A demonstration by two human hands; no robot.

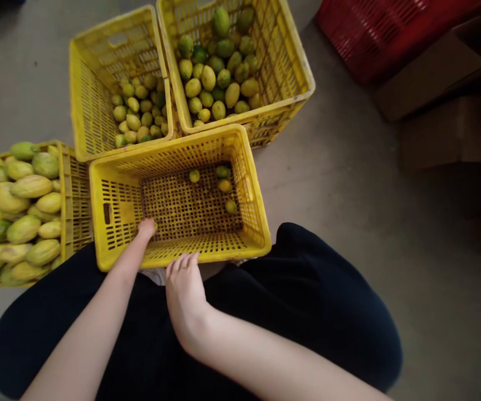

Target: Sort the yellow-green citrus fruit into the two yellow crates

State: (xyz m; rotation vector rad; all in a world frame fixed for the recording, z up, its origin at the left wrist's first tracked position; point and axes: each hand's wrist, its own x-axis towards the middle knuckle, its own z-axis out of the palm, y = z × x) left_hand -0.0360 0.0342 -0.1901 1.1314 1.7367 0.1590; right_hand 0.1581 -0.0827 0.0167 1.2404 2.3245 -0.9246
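Note:
A yellow crate (173,146) stands before my knees, with several small green and yellow fruits (224,185) on its perforated bottom. My left hand (147,228) reaches down inside the crate near its left end, closed round a small yellowish fruit (155,226) that is mostly hidden by the fingers. On the crate's near rim rests my right hand (184,278), its fingers curled over the edge and gripping it.
Two yellow crates (113,150) (307,92) with small fruits touch the far side. At the left stands a crate (73,200) heaped with larger yellow-green fruits (23,229). A red crate (361,39) and cardboard boxes (436,133) are at the upper right.

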